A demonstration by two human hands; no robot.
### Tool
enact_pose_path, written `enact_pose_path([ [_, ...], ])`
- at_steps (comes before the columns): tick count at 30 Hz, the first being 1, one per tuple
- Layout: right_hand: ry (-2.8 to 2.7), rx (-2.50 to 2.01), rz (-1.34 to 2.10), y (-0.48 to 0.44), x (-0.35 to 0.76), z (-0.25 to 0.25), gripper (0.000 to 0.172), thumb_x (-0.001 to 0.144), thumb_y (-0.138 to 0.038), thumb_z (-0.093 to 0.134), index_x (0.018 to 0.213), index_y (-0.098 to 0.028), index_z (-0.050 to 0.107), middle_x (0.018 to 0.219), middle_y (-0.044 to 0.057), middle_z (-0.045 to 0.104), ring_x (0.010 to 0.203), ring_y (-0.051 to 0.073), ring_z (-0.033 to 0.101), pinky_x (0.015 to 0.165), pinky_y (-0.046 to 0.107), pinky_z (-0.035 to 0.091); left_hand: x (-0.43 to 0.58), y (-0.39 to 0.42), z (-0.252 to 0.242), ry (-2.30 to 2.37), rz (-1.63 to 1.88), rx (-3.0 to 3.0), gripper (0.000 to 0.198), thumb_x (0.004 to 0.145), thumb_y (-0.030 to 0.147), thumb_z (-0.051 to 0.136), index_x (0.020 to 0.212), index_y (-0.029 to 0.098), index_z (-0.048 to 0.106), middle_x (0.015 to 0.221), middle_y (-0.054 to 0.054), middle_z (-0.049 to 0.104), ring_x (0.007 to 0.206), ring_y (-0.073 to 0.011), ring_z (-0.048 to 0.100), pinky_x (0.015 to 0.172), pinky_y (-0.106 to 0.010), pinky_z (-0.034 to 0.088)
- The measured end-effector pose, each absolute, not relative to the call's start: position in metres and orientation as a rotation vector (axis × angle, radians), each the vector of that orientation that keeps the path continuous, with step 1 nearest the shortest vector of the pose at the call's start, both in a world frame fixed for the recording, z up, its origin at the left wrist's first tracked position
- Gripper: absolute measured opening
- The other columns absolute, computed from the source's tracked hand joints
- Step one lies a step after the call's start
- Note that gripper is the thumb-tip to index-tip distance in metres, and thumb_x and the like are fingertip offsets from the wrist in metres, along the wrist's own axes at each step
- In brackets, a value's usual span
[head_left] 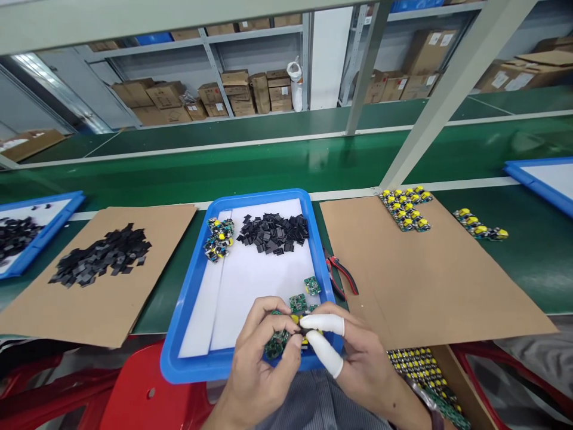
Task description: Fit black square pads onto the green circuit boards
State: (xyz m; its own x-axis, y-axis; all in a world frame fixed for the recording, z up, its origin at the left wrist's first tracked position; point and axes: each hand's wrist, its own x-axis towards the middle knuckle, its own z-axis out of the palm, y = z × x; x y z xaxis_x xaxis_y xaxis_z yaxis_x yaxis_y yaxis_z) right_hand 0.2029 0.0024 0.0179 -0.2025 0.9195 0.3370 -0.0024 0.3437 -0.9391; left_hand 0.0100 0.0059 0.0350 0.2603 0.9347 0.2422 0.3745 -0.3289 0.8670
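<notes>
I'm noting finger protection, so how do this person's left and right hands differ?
The right hand has white covers on two digits; the left hand shows no covers. The right wears a wristband; the left shows none. Both meet over the near side of the blue tray.

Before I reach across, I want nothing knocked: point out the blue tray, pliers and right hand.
Blue tray (pixel 201 369): head view, on its near rim.
Pliers (pixel 347 273): head view, on a red handle.
Right hand (pixel 362 353): head view, on its back.
</notes>
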Motion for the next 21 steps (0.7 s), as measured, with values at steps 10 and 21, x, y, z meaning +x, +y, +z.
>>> enact_pose_path([
  [10,-1.51,-0.941,0.82,0.001,0.195,0.021,0.024,0.09,-0.004,0.063,0.103,-0.023,0.067,0.092,0.001,0.069,0.082,0.014,0.069,0.075,0.025,0.057,0.029,-0.01,0.024,1.268,1.405,1.988,0.025,0.089,0.002,0.067,0.104,0.021,0.069,0.107,-0.004,0.054,0.094,-0.0167,0.061,0.079,-0.027,0.055],
  [21,-1.491,-0.823,1.006,0.012,0.204,0.004,0.027,0.092,-0.004,0.064,0.107,-0.025,0.071,0.095,0.003,0.07,0.086,0.016,0.067,0.078,0.028,0.056,0.019,0.003,0.018,1.107,1.159,1.758,0.02,0.094,0.008,0.069,0.103,0.025,0.074,0.104,-0.003,0.057,0.09,-0.015,0.062,0.074,-0.023,0.054],
])
